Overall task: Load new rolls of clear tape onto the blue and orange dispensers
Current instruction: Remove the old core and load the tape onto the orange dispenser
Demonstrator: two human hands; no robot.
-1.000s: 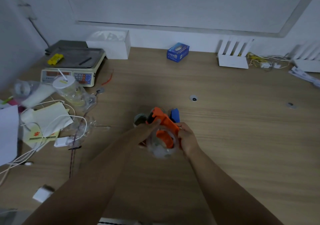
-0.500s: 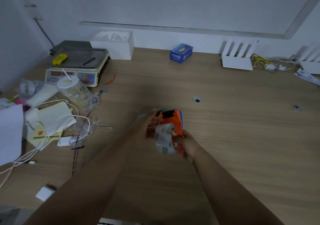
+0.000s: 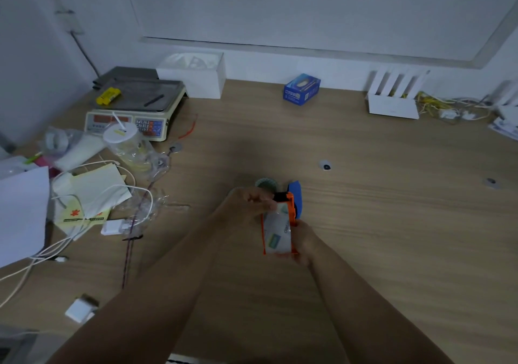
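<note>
The orange dispenser [image 3: 292,209] is held upright above the wooden table [image 3: 392,223], with a clear tape roll [image 3: 276,233] seated in it, edge toward me. My right hand [image 3: 301,241] grips the dispenser from its lower right side. My left hand [image 3: 252,199] pinches at the dispenser's black top end, fingers closed there. The blue dispenser [image 3: 296,195] lies on the table just behind the orange one, mostly hidden. Another tape roll [image 3: 266,184] lies flat behind my left hand, partly covered.
A weighing scale [image 3: 134,111] with a yellow item stands at the back left, beside a white tissue box [image 3: 196,73]. Papers, white cables and plastic bags [image 3: 92,189] crowd the left. A blue box [image 3: 302,89] and white rack [image 3: 393,100] sit along the wall.
The orange dispenser has been turned from lying sideways to standing edge-on, so the roll's edge now faces me. My left hand moved up to the dispenser's top end.
</note>
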